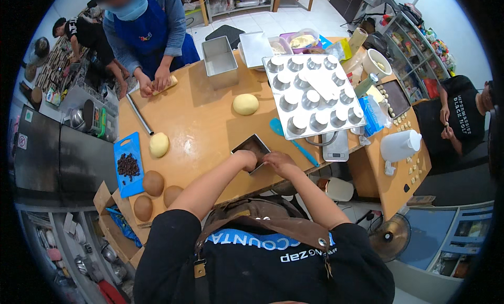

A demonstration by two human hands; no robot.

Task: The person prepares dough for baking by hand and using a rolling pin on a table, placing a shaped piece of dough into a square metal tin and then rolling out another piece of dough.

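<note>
A small metal loaf tin (243, 142) stands at the table's near edge, turned cornerwise to me. My left hand (245, 160) reaches down into it, its fingers hidden inside. My right hand (280, 163) grips the tin's right side, fingertips over the rim. The tin's inside looks brownish; my hands cover most of what is in it. Beyond the tin lies a pale yellow dough ball (245, 104), and another yellow dough ball (159, 145) sits to the left. Several brown dough balls (153, 183) rest by my left forearm.
A blue board (129, 186) with dark chips is at left, near a metal rolling pin (139, 113). A muffin tray (310, 126), teal spatula (300, 143) and scale (336, 148) are to the right. Across the table a person in a blue apron (149, 33) handles dough beside a larger tin (220, 62).
</note>
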